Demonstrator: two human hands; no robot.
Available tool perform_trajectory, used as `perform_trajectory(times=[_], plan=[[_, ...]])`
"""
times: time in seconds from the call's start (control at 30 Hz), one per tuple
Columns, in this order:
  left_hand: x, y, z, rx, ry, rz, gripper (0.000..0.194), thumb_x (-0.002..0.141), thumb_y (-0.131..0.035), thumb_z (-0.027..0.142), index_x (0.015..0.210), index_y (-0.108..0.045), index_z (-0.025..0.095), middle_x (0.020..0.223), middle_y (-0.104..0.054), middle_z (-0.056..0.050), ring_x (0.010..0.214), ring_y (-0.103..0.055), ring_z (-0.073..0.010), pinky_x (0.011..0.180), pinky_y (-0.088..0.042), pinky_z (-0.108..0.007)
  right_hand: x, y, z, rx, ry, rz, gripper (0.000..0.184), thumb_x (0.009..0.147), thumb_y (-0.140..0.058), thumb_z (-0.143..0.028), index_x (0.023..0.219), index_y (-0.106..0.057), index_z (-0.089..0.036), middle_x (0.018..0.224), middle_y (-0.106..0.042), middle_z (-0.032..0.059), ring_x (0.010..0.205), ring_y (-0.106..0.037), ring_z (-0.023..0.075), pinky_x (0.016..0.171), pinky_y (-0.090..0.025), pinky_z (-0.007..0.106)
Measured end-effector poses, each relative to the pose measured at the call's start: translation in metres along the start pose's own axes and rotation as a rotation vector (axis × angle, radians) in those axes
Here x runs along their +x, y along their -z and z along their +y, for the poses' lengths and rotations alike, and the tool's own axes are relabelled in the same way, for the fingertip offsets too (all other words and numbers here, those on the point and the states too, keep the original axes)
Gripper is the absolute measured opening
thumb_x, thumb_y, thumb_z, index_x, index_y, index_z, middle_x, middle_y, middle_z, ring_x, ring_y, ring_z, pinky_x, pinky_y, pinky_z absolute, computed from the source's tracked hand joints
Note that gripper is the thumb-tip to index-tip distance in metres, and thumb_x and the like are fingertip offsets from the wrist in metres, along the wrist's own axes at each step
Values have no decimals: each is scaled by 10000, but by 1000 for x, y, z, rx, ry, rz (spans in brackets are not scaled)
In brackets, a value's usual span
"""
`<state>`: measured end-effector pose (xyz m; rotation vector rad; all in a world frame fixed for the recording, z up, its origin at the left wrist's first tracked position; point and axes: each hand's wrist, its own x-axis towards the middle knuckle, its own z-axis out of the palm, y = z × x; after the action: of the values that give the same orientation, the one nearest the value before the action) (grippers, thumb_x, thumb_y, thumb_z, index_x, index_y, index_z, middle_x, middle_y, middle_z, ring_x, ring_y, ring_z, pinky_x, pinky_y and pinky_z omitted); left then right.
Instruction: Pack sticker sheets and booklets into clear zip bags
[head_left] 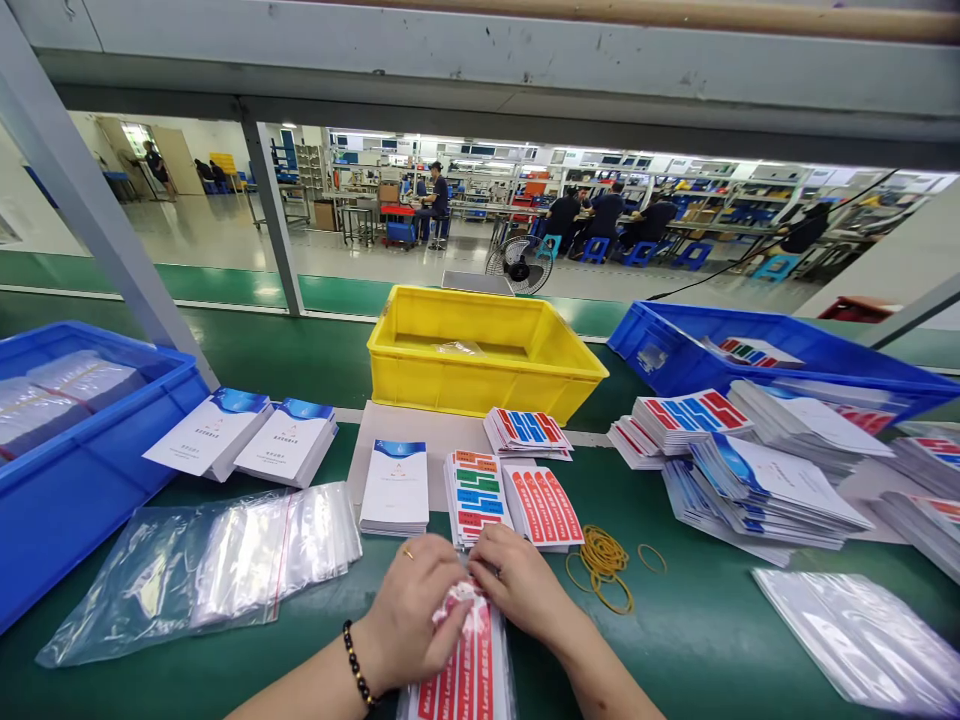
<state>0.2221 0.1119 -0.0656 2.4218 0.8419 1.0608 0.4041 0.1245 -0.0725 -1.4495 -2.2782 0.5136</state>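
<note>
A clear plastic bag (501, 690) lies at the front of the bench with red-and-white label sheets (457, 680) in it. My left hand (420, 610) is closed on the bag's upper end, its thumb lying across the bag. Beside it, my right hand (521, 585) has its fingers bent and pressed on the same end; the fingertips are partly hidden. Just beyond my hands are a stack of multicoloured label sheets (478, 490), a stack of red label sheets (544, 503) and a stack of white-and-blue booklets (394, 490).
A yellow bin (480, 385) stands behind the stacks, with blue bins left (82, 480) and right (660, 350). Rubber bands (602, 560) lie right of my hands. Plastic bags lie left (277, 555) and right (862, 635). More booklets (780, 485) are piled at right.
</note>
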Motion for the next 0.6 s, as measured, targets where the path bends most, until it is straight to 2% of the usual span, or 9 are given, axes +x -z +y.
perform_trajectory(times=[0.03,0.1,0.17,0.23,0.33,0.47,0.6], plan=[[-1,-2,3,14,-61,-88,125,774,-463,206,842,-548,144,842,-567,-83,837,-514,-191,788,-421,-349,0,-2,2,-27,4,29,148,791,-472,-162,673,-563,-163,737,-544,40,742,-497,161,672,-389,273],[-4,-7,6,47,-120,-276,167,757,-508,303,787,-566,150,810,-582,-73,801,-525,-195,782,-427,-355,1,-5,5,-59,6,116,104,771,-499,-162,697,-571,-165,736,-544,43,742,-497,170,671,-394,283],[-6,-12,9,88,-104,-434,372,737,-540,446,969,-575,157,1006,-585,-102,953,-520,-248,883,-390,-408,2,-6,9,-68,3,226,100,790,-490,-183,735,-570,-161,728,-547,48,724,-501,174,656,-399,286],[-5,-14,12,116,-50,-567,611,742,-494,566,1208,-464,171,1248,-469,-146,1165,-403,-314,986,-285,-484,3,-5,11,-60,-4,319,140,825,-457,-207,753,-566,-157,707,-549,48,694,-508,169,637,-402,282],[0,-12,18,122,18,-741,675,785,-373,615,1316,-355,200,1370,-321,-177,1283,-218,-356,1005,-165,-580,4,-4,11,-19,5,374,178,851,-428,-225,753,-561,-160,692,-556,42,674,-521,157,631,-404,268],[6,-9,23,121,55,-815,668,791,-339,624,1331,-334,231,1392,-265,-190,1300,-134,-371,969,-100,-652,3,-7,8,34,16,320,199,861,-406,-234,764,-566,-166,709,-581,37,674,-538,143,630,-403,247],[1,-13,18,134,-2,-779,686,782,-384,609,1360,-256,263,1407,-233,-185,1303,-86,-385,937,-78,-688,2,-7,3,-109,-61,104,249,873,-373,-232,761,-587,-168,733,-611,32,698,-564,140,647,-403,237]])
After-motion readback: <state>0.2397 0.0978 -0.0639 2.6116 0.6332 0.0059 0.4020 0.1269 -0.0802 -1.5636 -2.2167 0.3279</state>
